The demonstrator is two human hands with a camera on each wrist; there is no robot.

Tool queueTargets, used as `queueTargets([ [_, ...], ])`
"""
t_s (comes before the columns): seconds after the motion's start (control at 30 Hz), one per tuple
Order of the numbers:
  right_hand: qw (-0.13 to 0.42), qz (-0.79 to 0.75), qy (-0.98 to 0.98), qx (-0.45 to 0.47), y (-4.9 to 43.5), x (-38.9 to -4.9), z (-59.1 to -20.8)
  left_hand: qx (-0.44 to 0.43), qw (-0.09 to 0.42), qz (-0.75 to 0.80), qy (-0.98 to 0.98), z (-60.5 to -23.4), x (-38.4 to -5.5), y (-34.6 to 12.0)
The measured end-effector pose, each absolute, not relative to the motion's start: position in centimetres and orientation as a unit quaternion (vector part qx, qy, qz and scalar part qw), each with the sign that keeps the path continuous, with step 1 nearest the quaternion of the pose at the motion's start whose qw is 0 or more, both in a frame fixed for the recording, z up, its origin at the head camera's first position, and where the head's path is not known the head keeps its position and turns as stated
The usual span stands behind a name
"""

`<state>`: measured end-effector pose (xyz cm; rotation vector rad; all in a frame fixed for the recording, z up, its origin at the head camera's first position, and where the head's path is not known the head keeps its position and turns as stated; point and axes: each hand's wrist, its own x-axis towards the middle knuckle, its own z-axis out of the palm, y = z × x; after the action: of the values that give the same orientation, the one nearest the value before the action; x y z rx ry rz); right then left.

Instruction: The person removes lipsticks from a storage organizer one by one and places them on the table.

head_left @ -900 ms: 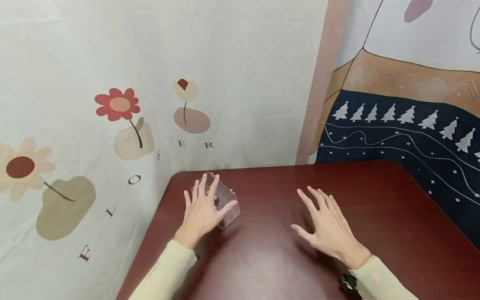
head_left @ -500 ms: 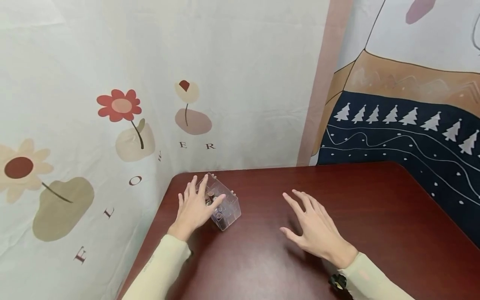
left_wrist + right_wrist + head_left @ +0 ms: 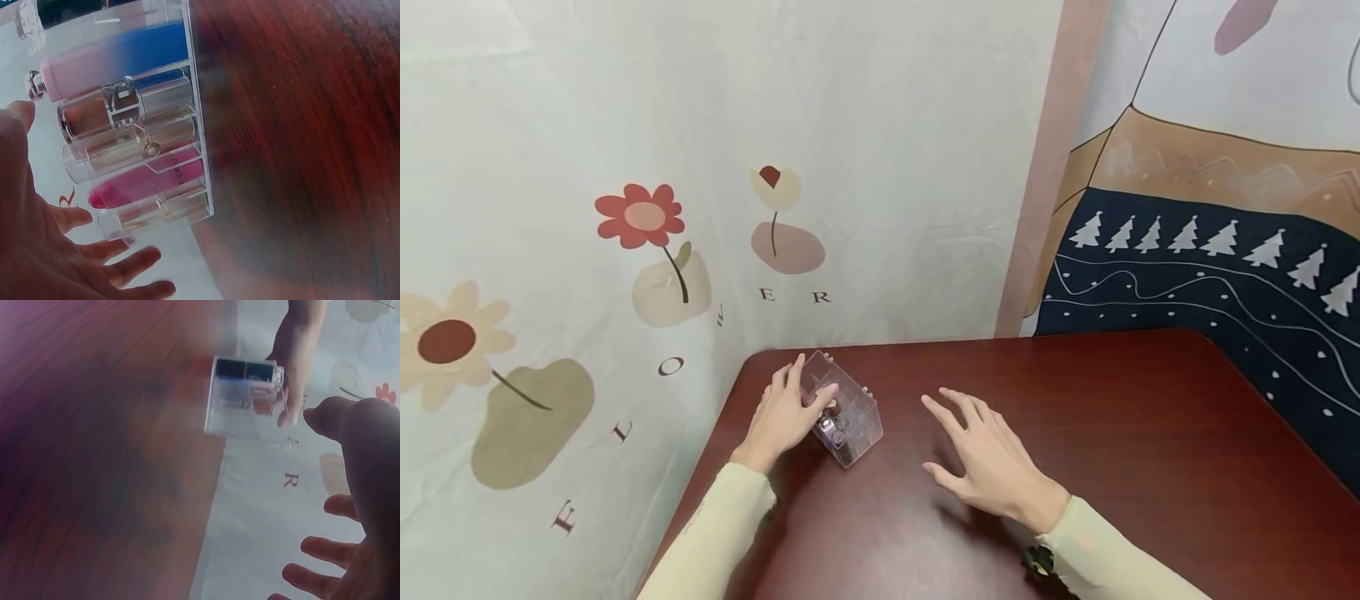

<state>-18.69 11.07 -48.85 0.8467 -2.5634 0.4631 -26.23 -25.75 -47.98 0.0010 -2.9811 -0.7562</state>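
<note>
A clear plastic organizer (image 3: 862, 418) with compartments stands near the table's far left corner, holding several small cosmetic tubes. In the left wrist view, a pink tube (image 3: 147, 186), a pink-and-blue tube (image 3: 119, 59) and clear-cased ones stand in a row. My left hand (image 3: 779, 422) is at the organizer's left side, fingers spread and thumb over the tubes; whether it touches them I cannot tell. To the right, my right hand (image 3: 1000, 469) hovers above the table, fingers apart and holding nothing. The right wrist view shows the organizer (image 3: 215, 419) beyond that hand's thumb.
The dark red table (image 3: 1112, 400) has rounded far corners. Behind it and at the left hangs a pale cloth (image 3: 910, 167) printed with flowers and letters. A navy cloth (image 3: 1187, 271) with white trees hangs at the right. A black device (image 3: 1040, 561) sits at my right wrist.
My left hand has drawn back leftward, uncovering more of the organizer and its tubes. My right hand has moved left, closer to the organizer. The organizer appears to stay in place.
</note>
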Motion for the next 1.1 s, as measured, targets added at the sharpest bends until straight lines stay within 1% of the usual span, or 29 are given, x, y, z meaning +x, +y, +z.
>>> queueTargets([
  [0.17,0.197,0.166,-0.913,0.317,9.4,-19.1,-48.6,0.011,0.020,-0.261,-0.965,-48.2,-26.3,-25.7],
  [0.57,0.185,0.159,-0.909,0.337,6.2,-20.3,-48.6,0.002,0.032,-0.256,-0.966,-48.1,-26.7,-25.6],
  [0.73,0.171,0.159,-0.911,0.341,4.8,-20.7,-49.1,-0.001,0.029,-0.253,-0.967,-48.1,-26.5,-25.6],
  [0.93,0.146,0.184,-0.909,0.344,3.0,-21.2,-49.7,-0.003,0.040,-0.247,-0.968,-48.3,-26.1,-25.6],
  [1.1,0.136,0.192,-0.909,0.344,2.4,-21.4,-50.3,-0.010,0.042,-0.241,-0.970,-48.5,-25.8,-25.1],
])
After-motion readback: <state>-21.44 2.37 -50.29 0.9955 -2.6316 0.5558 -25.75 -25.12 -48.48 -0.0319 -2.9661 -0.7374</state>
